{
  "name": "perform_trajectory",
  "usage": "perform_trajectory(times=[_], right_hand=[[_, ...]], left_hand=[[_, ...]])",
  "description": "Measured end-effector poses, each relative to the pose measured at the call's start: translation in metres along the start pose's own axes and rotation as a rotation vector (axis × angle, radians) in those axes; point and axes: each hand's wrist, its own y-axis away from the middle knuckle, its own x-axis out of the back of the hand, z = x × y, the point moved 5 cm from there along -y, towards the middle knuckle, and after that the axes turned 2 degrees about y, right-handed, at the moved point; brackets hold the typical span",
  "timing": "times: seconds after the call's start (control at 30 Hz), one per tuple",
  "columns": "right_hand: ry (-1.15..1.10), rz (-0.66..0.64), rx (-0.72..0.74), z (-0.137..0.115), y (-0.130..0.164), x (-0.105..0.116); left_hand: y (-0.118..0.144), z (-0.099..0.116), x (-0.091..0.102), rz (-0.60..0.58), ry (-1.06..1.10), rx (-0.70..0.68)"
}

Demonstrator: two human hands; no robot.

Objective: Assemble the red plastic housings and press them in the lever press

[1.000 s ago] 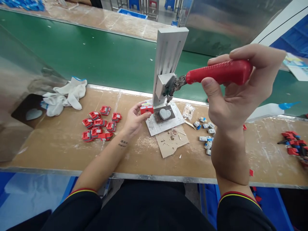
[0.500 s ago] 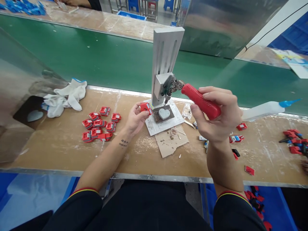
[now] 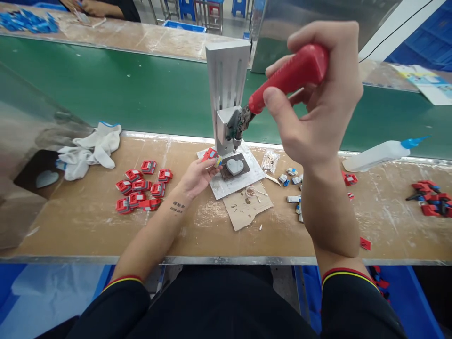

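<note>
My right hand (image 3: 318, 103) grips the red lever handle (image 3: 289, 75) of a small grey hand press (image 3: 226, 89), raised high above the bench. My left hand (image 3: 196, 176) holds a small red part (image 3: 211, 154) just left of the press base. A grey heart-shaped piece (image 3: 235, 165) lies on a dark block under the press tip, on a white plate (image 3: 229, 186).
Several red parts (image 3: 139, 188) lie left of my left hand, white gloves (image 3: 88, 148) further left. Small grey-blue parts (image 3: 293, 181) lie right of the press, with a white glue bottle (image 3: 381, 153) and more red parts (image 3: 429, 202) at the far right. A green conveyor belt (image 3: 141, 89) runs behind.
My right hand swung the red handle down half a second ago and has now lifted it high again. My left hand stayed beside the press base, turning the red part slightly.
</note>
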Motion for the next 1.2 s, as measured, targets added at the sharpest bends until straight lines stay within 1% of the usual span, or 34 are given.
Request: perform_trajectory(times=[0.1, 0.23, 0.33, 0.43, 0.57, 0.67, 0.73, 0.87, 0.97, 1.07, 1.2], right_hand=[[-0.073, 0.015, -0.061, 0.003, -0.009, -0.006], [-0.049, 0.014, -0.074, 0.004, -0.015, -0.011], [-0.031, 0.002, -0.077, 0.005, -0.019, -0.012], [-0.015, -0.042, -0.096, 0.005, -0.023, -0.013], [-0.031, -0.067, -0.085, 0.003, -0.023, -0.01], [-0.061, -0.031, -0.042, 0.001, -0.01, -0.005], [-0.011, 0.021, -0.007, 0.001, 0.007, -0.001], [0.152, 0.094, 0.053, 0.003, 0.049, 0.001], [0.152, 0.108, 0.123, 0.004, 0.071, 0.0], [0.143, 0.108, 0.17, 0.005, 0.081, -0.001], [0.151, 0.095, 0.168, 0.003, 0.082, 0.0]], left_hand=[[-0.004, 0.001, -0.005, -0.016, -0.135, -0.075], [-0.01, 0.01, -0.012, -0.009, -0.425, -0.256], [-0.012, 0.014, -0.017, 0.024, -0.618, -0.352], [-0.014, 0.014, -0.023, 0.035, -0.734, -0.422], [-0.021, 0.011, -0.035, -0.015, -0.846, -0.467], [-0.026, 0.009, -0.043, -0.023, -0.939, -0.482], [-0.028, 0.007, -0.047, -0.026, -0.975, -0.474], [-0.026, 0.005, -0.051, -0.05, -0.937, -0.489], [-0.023, 0.005, -0.051, -0.052, -0.902, -0.501], [-0.023, 0.004, -0.05, -0.049, -0.879, -0.49], [-0.022, 0.004, -0.051, -0.045, -0.88, -0.482]])
